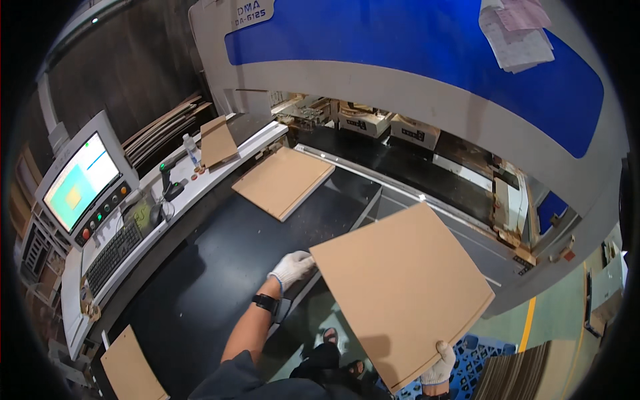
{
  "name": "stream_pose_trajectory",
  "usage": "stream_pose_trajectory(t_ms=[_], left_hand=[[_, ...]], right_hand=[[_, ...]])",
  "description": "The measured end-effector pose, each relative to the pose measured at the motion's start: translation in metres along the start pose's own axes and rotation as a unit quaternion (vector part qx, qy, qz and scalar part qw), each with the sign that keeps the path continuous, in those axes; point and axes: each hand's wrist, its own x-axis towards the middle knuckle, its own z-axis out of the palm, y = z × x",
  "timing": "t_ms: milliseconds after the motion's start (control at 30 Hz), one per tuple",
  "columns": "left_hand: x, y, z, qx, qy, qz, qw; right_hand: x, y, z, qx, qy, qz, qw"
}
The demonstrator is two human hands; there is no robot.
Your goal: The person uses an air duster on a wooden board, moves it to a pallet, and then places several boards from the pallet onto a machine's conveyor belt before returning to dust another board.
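A tan rectangular board (407, 287) is held up, tilted, in front of me, right of the black worktable. My right hand (439, 368), in a white glove, grips its near edge with the thumb on top; the other fingers are hidden beneath. At the board's left corner is my left hand (293, 268), also gloved, with its fingers curled at the edge and the fingertips partly hidden. A second tan board (285, 181) lies flat on the far part of the black worktable (230, 250), by the machine.
Beyond the worktable stands a large grey and blue machine (400, 47). On the left ledge are a monitor (87, 180), a keyboard (113, 257) and a handheld scanner (170, 183). Stacked boards (527, 370) stand at lower right beside a blue pallet (477, 360). Another board (133, 367) lies at lower left.
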Motion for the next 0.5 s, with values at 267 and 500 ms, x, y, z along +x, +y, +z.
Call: stream_pose_trajectory(t_ms=[267, 500], left_hand=[[0.231, 0.07, -0.1, 0.418, 0.146, 0.097, 0.892], [0.392, 0.144, -0.112, 0.438, 0.125, 0.074, 0.887]], right_hand=[[0.103, 0.006, 0.012, -0.069, 0.056, -0.102, 0.991], [0.162, 0.005, 0.097, -0.099, 0.225, -0.009, 0.969]])
